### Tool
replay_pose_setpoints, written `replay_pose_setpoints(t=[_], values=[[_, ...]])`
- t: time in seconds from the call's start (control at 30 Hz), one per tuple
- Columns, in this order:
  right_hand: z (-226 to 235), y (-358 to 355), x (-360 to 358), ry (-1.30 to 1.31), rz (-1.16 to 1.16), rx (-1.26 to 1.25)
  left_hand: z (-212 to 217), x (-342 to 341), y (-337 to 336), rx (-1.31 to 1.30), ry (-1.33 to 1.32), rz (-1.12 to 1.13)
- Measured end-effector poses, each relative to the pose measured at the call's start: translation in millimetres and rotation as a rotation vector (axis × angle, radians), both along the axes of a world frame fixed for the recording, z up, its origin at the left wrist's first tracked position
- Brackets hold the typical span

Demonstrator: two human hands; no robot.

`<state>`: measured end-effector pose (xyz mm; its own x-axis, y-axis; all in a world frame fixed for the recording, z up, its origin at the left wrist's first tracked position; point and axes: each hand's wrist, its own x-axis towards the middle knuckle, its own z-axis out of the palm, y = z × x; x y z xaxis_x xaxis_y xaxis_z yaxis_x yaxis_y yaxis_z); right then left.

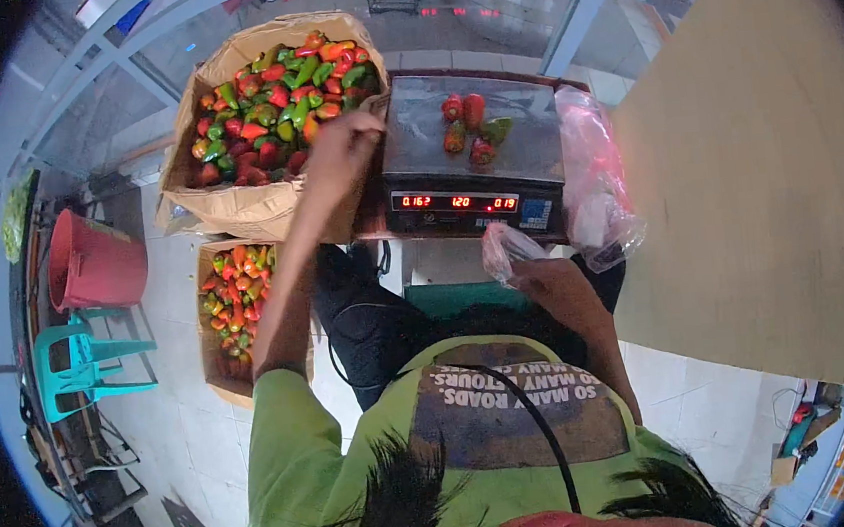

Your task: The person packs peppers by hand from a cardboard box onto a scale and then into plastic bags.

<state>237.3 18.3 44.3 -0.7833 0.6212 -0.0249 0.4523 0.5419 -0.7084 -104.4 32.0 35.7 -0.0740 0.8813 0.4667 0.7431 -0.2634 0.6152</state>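
Wearing a green shirt [305, 414] whose dark panel carries pale block lettering, inverted from this viewpoint, a person sits before a weighing scale [426, 171]. The right hand [552, 284] is closed on the edge of a clear plastic bag [509, 248], just below the scale's front. On that front, a display [459, 201] shows three groups of glowing red digits, legible at this distance; to its right lies a pale blue keypad [536, 213], its markings too small to read. More plastic bags [595, 178] lie along the scale's right side.

The weighed peppers [474, 110], red and green, rest loosely grouped on the metal platform. Well apart from the right hand, the left hand [344, 152] is curled at the near right rim of a large carton [257, 208] filled with peppers; whether it grips anything cannot be told. A smaller carton [232, 388], also holding peppers, stands on the floor. Beyond, small red glowing marks, unreadable, appear in a glass pane [510, 10].
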Motion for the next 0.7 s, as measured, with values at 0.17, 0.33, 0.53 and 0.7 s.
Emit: replay_pose_setpoints(t=[0.17,0.33,0.53,0.7], values=[[-1,3,8,-0.024,0.002,0.032,-50,89,29,-0.066,0.111,-0.086],[10,2,13,-0.031,-0.056,0.005,-60,137,57,-0.119,0.231,0.09],[6,-1,13,-0.011,-0.078,-0.023,-88,139,74,-0.172,0.237,0.171],[6,1,9,-0.064,-0.068,-0.004,-89,131,69,-0.058,0.12,0.049]])
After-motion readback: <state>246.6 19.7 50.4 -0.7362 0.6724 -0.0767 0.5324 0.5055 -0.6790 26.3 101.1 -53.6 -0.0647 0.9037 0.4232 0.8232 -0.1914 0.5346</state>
